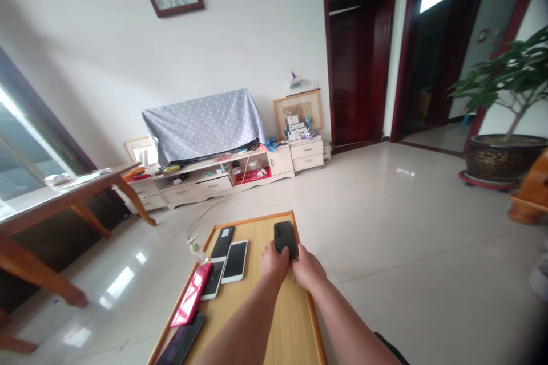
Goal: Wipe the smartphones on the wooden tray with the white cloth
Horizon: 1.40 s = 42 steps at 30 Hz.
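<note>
A black smartphone [284, 236] is held over the far right corner of the wooden table [246, 319]. My left hand [274, 263] grips its lower left side, the thumb lying across the dark face. At the phone's lower right corner, my right hand [307, 267] is closed with fingers pinched against it; its fingertips are partly hidden. To the left lie a white phone with a dark screen [235, 261], another white-edged phone [214, 279], a black phone-like slab with a white label [223, 241], a shiny pink-red case or phone [192, 295] and a long dark phone [182, 339].
A clear pump bottle [197, 251] stands at the table's left edge. Beyond the tiled floor are a low white cabinet [199, 189] with a cloth-covered object [205, 125], a brown-legged table [128, 194] at left and a potted plant [492, 157] at right.
</note>
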Motion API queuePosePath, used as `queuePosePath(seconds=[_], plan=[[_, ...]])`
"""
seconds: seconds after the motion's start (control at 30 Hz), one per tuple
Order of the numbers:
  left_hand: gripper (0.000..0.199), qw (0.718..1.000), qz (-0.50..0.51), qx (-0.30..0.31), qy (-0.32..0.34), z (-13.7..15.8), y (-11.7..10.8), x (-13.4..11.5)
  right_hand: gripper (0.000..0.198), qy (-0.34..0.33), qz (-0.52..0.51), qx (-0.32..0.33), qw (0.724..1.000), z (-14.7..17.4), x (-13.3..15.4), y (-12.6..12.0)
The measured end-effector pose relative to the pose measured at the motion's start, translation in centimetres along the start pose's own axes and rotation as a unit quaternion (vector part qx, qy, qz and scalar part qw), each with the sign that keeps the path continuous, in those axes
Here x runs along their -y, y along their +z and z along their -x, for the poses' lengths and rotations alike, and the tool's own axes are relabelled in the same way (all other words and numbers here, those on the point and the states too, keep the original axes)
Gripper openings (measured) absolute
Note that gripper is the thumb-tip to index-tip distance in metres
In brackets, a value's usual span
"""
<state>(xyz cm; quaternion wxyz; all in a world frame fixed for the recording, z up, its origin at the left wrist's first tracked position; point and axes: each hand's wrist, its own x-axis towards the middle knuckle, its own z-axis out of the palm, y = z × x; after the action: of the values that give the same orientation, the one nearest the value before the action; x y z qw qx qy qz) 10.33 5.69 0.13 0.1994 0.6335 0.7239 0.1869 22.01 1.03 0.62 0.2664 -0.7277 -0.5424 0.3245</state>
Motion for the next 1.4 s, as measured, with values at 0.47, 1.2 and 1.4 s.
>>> queuePosePath(seconds=[0.47,1.2,1.4], plan=[[0.060,0.988,-0.143,-0.065,0.005,3.0,-6.0,11.4,0.036,-0.105,0.016,-0.022,0.994,4.3,3.4,2.7],[0.041,0.962,0.112,-0.125,0.215,14.5,-8.4,14.4,0.012,-0.142,-0.219,0.136,0.956,8.0,5.5,7.7],[0.035,0.936,0.323,-0.022,0.139,14.5,-7.8,12.8,0.020,-0.078,-0.352,0.223,0.906,9.6,6.4,7.5]])
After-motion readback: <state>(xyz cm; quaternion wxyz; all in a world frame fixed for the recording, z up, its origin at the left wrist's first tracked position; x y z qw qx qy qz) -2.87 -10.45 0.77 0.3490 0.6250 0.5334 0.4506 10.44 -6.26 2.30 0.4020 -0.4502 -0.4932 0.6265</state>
